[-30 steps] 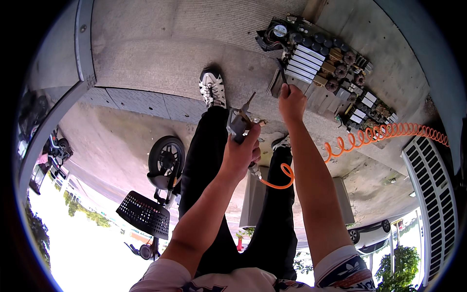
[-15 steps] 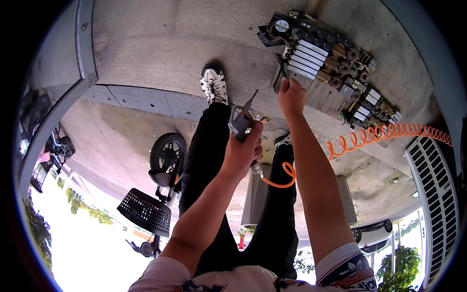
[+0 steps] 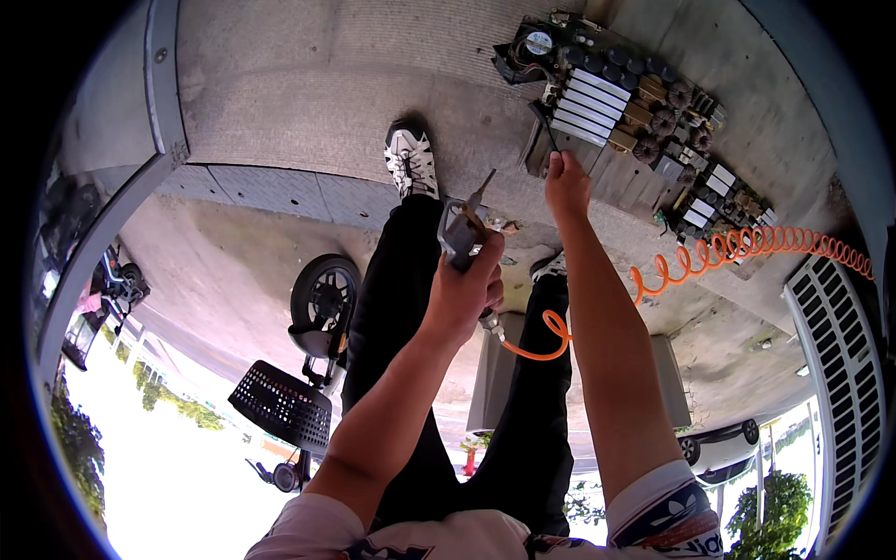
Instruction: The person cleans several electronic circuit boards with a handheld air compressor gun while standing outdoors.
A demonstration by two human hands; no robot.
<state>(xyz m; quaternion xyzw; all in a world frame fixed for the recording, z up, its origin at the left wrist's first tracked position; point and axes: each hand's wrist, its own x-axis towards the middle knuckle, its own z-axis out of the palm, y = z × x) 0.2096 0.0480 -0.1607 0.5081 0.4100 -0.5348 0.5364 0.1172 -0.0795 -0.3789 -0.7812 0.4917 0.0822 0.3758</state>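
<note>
My left hand [image 3: 471, 280] is closed round the grip of a grey air blow gun [image 3: 462, 235], whose thin nozzle points up and away. An orange coiled air hose [image 3: 686, 266] runs from the gun's base off to the right. My right hand [image 3: 567, 187] is closed on a slim black stick-like tool [image 3: 545, 126], its far end beside the circuit board; its exact kind is unclear. That large circuit board [image 3: 644, 117] carries white-striped heat sinks [image 3: 588, 107], black capacitors, copper coils and a small black fan [image 3: 535, 49]. It lies on the ground at the far right.
A step edge [image 3: 271, 191] crosses the ground behind my feet. My shoe [image 3: 411, 159] stands left of the gun. An electric scooter with a basket [image 3: 285, 401] is at left, a metal frame [image 3: 163, 84] at far left, and a slatted grille [image 3: 835, 345] at right.
My right hand has shifted slightly to the right, and more of the black tool shows beyond its fingers. My left hand and the blow gun have hardly moved.
</note>
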